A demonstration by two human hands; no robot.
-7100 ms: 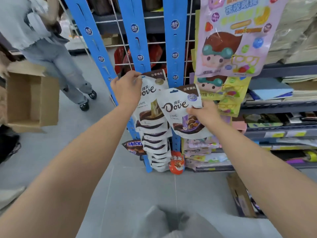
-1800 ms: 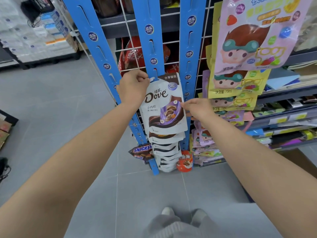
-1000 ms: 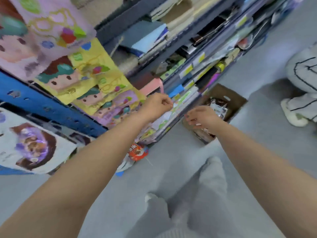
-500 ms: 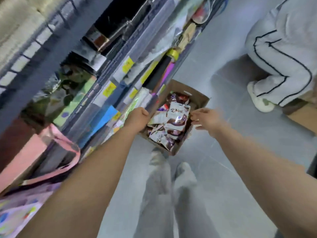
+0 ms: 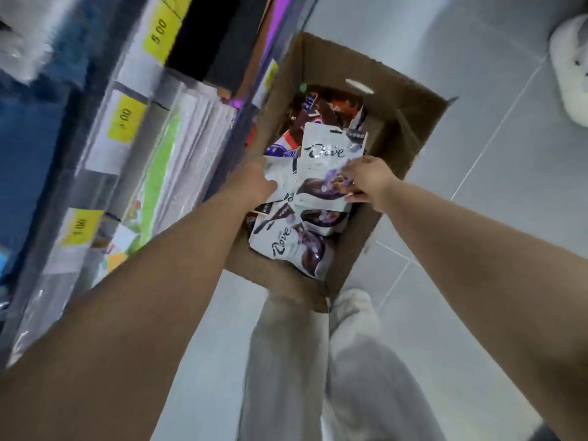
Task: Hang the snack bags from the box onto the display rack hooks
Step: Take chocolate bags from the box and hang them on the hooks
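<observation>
An open cardboard box [image 5: 410, 122] stands on the floor against the shelf base, with several white-and-brown Dove snack bags inside. My right hand [image 5: 366, 179] pinches the right edge of the topmost Dove bag [image 5: 321, 167], fingers on top and thumb beneath. My left hand [image 5: 254, 183] reaches into the box's left side and touches a second white bag [image 5: 281, 179]; its fingertips are hidden. More Dove bags [image 5: 292, 246] lie at the near end. The display rack is out of view.
Shelving with yellow price labels [image 5: 124, 122] and packaged goods runs along the left. My grey trouser legs [image 5: 286, 361] stand just in front of the box. Another person's white shoe [image 5: 572, 71] is at the top right on the grey tiled floor.
I turned from the rack, where a Dove bag was hung, down to the box. Both hands dropped into it, and the right hand has taken hold of the top bag.
</observation>
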